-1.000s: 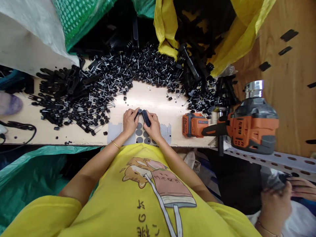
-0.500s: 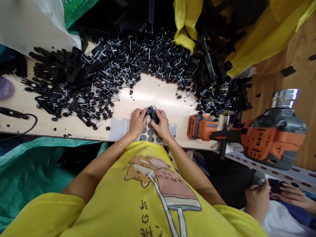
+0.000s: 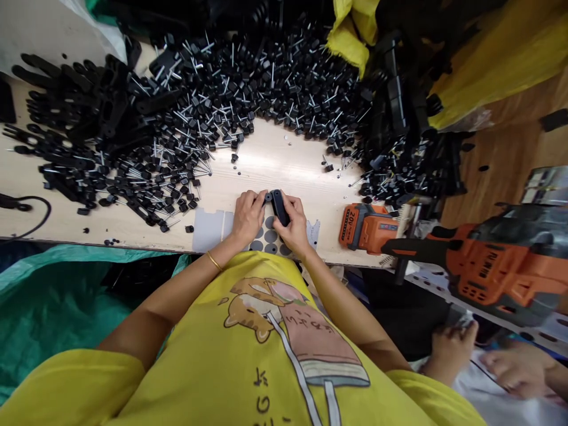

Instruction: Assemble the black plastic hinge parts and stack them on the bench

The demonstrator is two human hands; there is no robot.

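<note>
My right hand [image 3: 293,223] is closed around a long black plastic part [image 3: 279,207] with a rounded end and a hole near its top. My left hand [image 3: 248,218] pinches a small round black piece [image 3: 268,197] with a dark centre, right beside the upper end of that part. Whether the two pieces touch is hard to make out. Under and between my hands lies a sheet of round grey pads [image 3: 270,236], partly covered by my fingers.
A heap of black-headed bolts [image 3: 231,94] curves round the back, with black plastic clamp parts [image 3: 106,112] at the left. An orange cordless power tool [image 3: 492,254] sits at the right, its battery [image 3: 366,228] on the table. Another person's hands [image 3: 452,349] are at lower right.
The long part has turned slightly in my right hand, so its holed face shows more. My view has shifted a little. The other person's hands have moved apart from the dark object between them.
</note>
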